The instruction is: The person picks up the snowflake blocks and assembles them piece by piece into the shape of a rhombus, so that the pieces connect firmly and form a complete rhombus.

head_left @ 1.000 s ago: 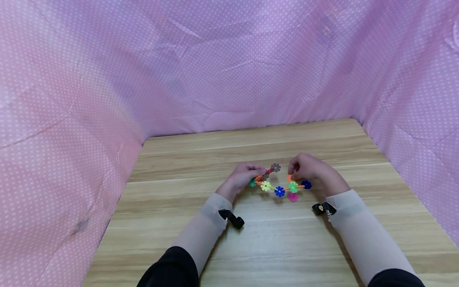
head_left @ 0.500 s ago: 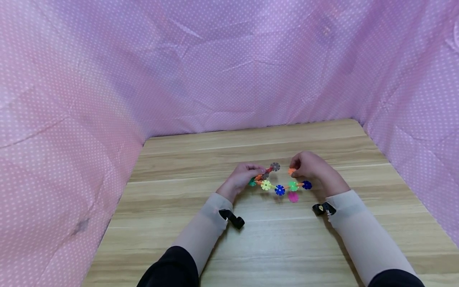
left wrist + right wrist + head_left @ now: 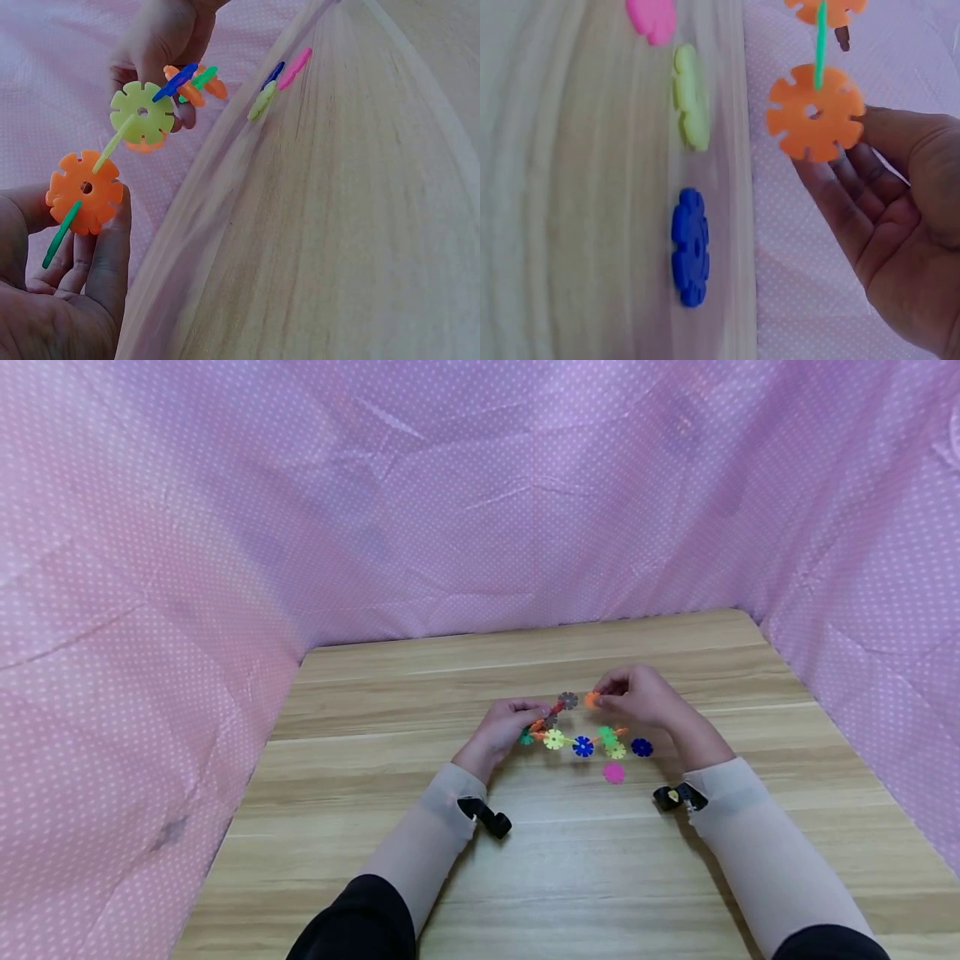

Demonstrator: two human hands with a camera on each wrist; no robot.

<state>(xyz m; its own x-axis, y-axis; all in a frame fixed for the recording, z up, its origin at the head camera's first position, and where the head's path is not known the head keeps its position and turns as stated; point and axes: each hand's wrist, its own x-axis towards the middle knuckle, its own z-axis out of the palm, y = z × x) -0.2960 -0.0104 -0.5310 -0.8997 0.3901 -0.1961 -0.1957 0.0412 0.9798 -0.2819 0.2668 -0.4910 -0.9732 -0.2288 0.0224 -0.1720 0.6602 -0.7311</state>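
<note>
In the head view my left hand point(image 3: 512, 727) pinches a chain of interlocking notched plastic discs. A grey disc point(image 3: 567, 701) ends its far branch; the near branch runs through a yellow disc point(image 3: 554, 739) and a blue one point(image 3: 582, 746) to a green disc point(image 3: 607, 737) with an orange disc beyond. My right hand point(image 3: 641, 693) pinches a single orange disc point(image 3: 592, 700) close beside the grey one. The right wrist view shows the near branch's orange end disc point(image 3: 815, 112) in front of my right fingers. An orange and a dark green disc point(image 3: 61, 234) lie before my left fingers.
Three loose discs lie on the wooden table point(image 3: 525, 877) below the chain: pink point(image 3: 613, 772), light yellow point(image 3: 616, 750) and dark blue point(image 3: 641, 747). Pink dotted cloth point(image 3: 480, 510) hangs behind the table and along both sides.
My right hand has lifted the orange disc and carried it left and away, up to the grey disc. The chain has shifted slightly up and left, uncovering the loose light yellow disc.
</note>
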